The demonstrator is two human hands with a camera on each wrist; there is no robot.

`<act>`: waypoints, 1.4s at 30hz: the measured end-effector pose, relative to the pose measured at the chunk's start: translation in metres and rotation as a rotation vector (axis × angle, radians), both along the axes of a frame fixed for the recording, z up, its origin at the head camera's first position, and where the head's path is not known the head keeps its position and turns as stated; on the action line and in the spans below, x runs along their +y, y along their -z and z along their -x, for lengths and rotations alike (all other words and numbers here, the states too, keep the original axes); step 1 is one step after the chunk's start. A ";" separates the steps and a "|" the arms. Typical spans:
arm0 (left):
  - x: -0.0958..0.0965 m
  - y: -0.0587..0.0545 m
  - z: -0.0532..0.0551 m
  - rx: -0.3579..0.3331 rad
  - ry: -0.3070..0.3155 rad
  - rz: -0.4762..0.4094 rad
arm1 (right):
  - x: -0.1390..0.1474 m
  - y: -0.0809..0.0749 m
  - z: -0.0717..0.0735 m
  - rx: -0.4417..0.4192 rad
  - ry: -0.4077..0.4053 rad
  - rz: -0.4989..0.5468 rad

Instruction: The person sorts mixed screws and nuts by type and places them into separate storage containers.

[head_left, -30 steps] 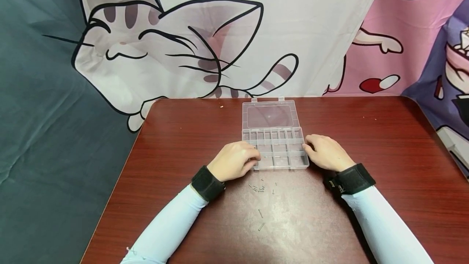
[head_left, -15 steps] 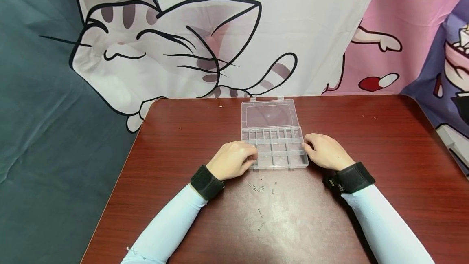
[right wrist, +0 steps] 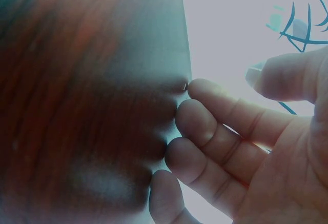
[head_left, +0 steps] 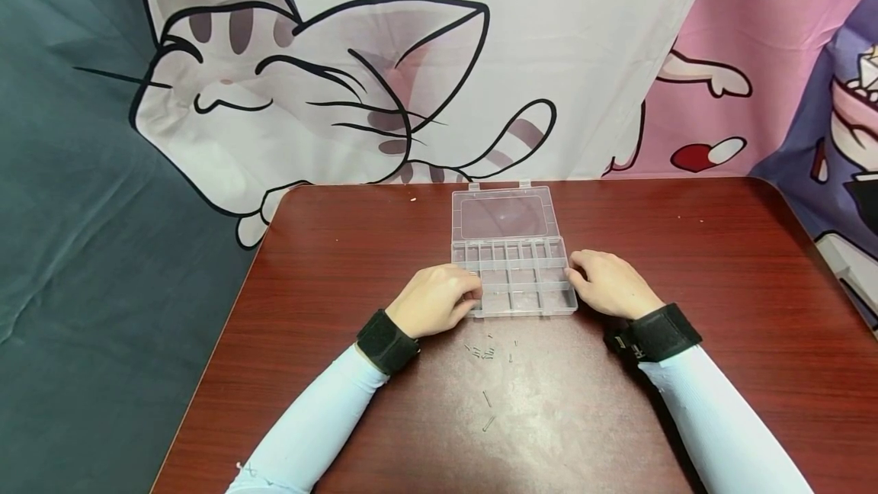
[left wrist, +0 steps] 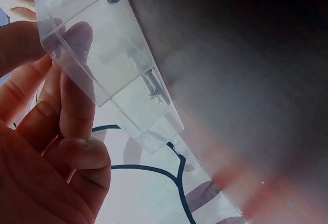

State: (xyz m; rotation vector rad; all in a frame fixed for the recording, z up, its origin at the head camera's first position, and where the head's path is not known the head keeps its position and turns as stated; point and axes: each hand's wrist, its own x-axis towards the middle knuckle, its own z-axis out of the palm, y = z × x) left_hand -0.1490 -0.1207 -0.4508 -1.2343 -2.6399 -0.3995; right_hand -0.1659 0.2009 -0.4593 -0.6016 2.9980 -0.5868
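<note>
A clear plastic compartment box (head_left: 527, 314) lies on the table with its lid (head_left: 507, 216) folded open toward the back. My left hand (head_left: 434, 299) grips the box's left wall near the front corner; in the left wrist view a fingertip (left wrist: 78, 37) shows through the plastic. Inside the box, seen through its wall, is a small screw (left wrist: 150, 83). My right hand (head_left: 613, 282) lies by the right wall, fingers loosely bent. In the right wrist view its fingertips (right wrist: 187, 160) rest on the tabletop, with the thumb (right wrist: 289, 78) held apart from them.
Several small screws (head_left: 483, 353) lie on the brown table (head_left: 357, 250) in front of the box. Two longer ones, including a screw (head_left: 488, 424), lie nearer me. A printed cloth (head_left: 583, 21) hangs behind the table's far edge.
Between the first frame and the middle one, my left hand shifts slightly left along the box's edge. The right hand and the box keep their places.
</note>
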 end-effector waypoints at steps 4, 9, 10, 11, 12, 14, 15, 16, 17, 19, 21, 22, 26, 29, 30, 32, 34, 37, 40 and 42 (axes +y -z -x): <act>0.000 -0.001 0.000 -0.002 -0.001 0.003 | 0.000 -0.001 0.000 0.000 0.000 -0.002; 0.000 -0.001 0.000 -0.006 -0.001 -0.001 | -0.001 -0.002 -0.001 -0.001 0.004 -0.003; 0.000 -0.001 0.000 -0.005 -0.001 -0.001 | -0.001 -0.002 -0.001 -0.001 0.003 -0.003; 0.000 0.000 0.000 -0.005 -0.001 -0.001 | -0.001 -0.002 -0.001 -0.001 0.003 -0.003; 0.000 0.000 0.000 -0.005 -0.001 -0.001 | 0.000 -0.001 -0.001 -0.002 0.004 -0.003; 0.000 0.000 0.000 -0.005 -0.001 0.000 | 0.000 -0.001 -0.001 -0.003 0.004 -0.003; 0.000 0.000 0.000 -0.004 -0.002 0.000 | 0.000 -0.001 -0.001 -0.004 0.004 -0.003; -0.001 0.000 0.000 -0.004 -0.002 0.001 | 0.000 -0.001 -0.001 -0.004 0.005 -0.003; -0.001 0.001 0.000 -0.003 -0.003 0.001 | 0.000 -0.001 -0.001 -0.005 0.005 -0.003; -0.001 0.001 0.000 -0.002 -0.002 0.001 | -0.001 -0.001 -0.001 -0.006 0.005 -0.005; -0.001 0.000 0.000 0.002 -0.002 0.002 | -0.001 -0.001 -0.001 -0.008 0.004 -0.006; -0.001 0.000 0.000 0.003 -0.001 0.003 | 0.000 -0.001 -0.001 -0.009 0.003 -0.006; 0.000 -0.004 -0.001 0.013 0.007 0.001 | 0.000 -0.001 -0.001 -0.011 0.003 -0.003; 0.000 -0.007 -0.003 0.022 0.018 -0.003 | 0.000 -0.001 0.000 -0.009 0.005 -0.002; 0.001 -0.008 -0.004 0.025 0.022 -0.005 | 0.000 -0.001 0.000 -0.008 0.004 -0.003; 0.001 -0.011 -0.005 0.032 0.030 -0.008 | 0.000 0.000 -0.001 -0.005 0.003 -0.003; 0.002 -0.013 -0.007 0.036 0.039 -0.014 | 0.000 0.000 -0.001 -0.002 0.002 -0.004; 0.003 -0.015 -0.010 0.032 0.056 -0.021 | 0.000 0.000 -0.001 0.001 -0.001 -0.004; 0.006 -0.017 -0.013 0.021 0.079 -0.027 | -0.001 0.000 -0.001 0.002 -0.001 -0.004; 0.007 -0.019 -0.015 0.014 0.103 -0.030 | -0.001 0.000 -0.001 0.002 -0.001 -0.004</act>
